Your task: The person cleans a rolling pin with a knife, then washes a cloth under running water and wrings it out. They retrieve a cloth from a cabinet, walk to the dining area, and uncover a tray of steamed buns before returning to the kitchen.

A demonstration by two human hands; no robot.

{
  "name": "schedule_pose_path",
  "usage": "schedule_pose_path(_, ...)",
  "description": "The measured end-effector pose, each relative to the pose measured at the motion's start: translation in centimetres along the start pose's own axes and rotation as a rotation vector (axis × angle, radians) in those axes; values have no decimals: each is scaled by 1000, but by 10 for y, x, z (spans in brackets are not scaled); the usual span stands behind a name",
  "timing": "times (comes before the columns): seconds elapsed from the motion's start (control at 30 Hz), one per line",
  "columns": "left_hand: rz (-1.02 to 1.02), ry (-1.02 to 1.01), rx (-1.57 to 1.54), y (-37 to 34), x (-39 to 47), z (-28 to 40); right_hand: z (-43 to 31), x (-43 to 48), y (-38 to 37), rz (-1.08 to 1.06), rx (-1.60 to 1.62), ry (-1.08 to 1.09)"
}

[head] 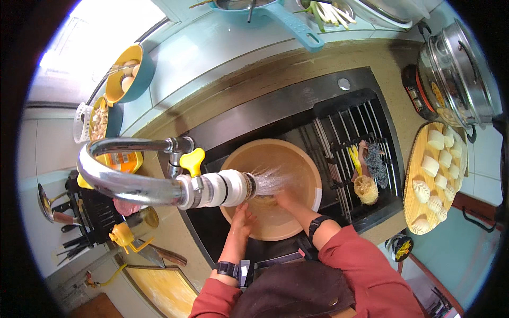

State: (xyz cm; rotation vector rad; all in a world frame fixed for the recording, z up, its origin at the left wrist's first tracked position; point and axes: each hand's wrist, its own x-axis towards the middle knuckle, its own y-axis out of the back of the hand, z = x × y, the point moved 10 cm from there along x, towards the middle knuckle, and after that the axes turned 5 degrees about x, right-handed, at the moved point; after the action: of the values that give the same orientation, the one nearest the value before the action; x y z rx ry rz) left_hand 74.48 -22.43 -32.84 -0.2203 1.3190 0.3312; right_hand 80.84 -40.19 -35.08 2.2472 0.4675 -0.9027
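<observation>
Water sprays from the white nozzle of a chrome faucet (131, 190) with a yellow handle into a round tan plastic basin (274, 153). The basin stands in a dark sink and has water in it. My left hand (243, 219) is at the basin's near left rim, below the nozzle, with its fingers partly curled. My right hand (285, 198) reaches down inside the basin beside the spray; its fingers are blurred by water, and whether they hold anything cannot be told. Something yellowish lies in the water between the hands, too indistinct to name.
Over the sink's right part lies a metal rack (346, 119) with a loofah piece (366, 190) and a dark scouring pad (376, 165). Buns and dumplings sit on a wooden board (413, 167) at right, near a steel steamer (457, 75). A cleaver (149, 253) lies at left.
</observation>
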Motion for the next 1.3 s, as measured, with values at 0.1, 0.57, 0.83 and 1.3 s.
schedule_pose_path(0.1, -77, 84, -34, -18, -8, -8, -2, -13, 44, 244, -96, 33)
schedule_pose_path(0.57, -653, -61, -338, -82, -61, 28, -173, -158, 60, -6, 321, 871)
schedule_pose_path(0.83, -391, -180, -461, -88, -48, 43, -126, -57, 81, 471, -28, 604)
schedule_pose_path(1.3, -143, 74, -105, -38, -21, 0, -37, -31, 29, -145, -293, 267)
